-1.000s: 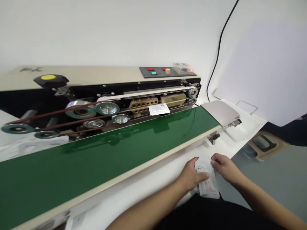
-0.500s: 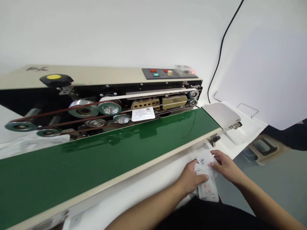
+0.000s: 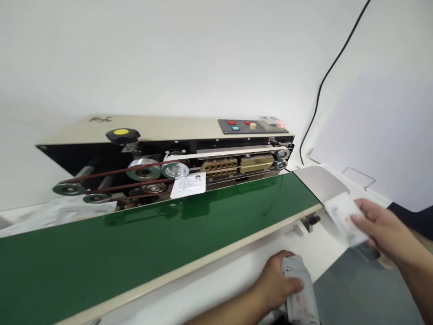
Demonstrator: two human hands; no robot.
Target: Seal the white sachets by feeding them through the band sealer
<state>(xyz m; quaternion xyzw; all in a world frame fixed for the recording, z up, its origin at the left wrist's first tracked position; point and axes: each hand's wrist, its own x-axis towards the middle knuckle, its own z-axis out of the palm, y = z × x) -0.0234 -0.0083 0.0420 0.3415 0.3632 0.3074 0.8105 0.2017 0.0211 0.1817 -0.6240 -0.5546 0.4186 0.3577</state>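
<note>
My left hand is closed around several white sachets with red print, held in front of the machine's near edge. Between the thumb and fingers of my right hand is a single white sachet, slightly blurred, beside the right end of the belt. Another white sachet, lettered in black, is caught along its top edge in the band sealer and lies out toward the green conveyor belt.
A metal end plate continues the belt on the right. Pulleys and drive bands line the sealer's front, below its switch panel. White sachets lie behind the belt at left. A black cable hangs along the wall.
My right hand has drawn one sachet away from the bunch, up and to the right. The sachet in the sealer has travelled left toward the pulleys. The camera view has shifted.
</note>
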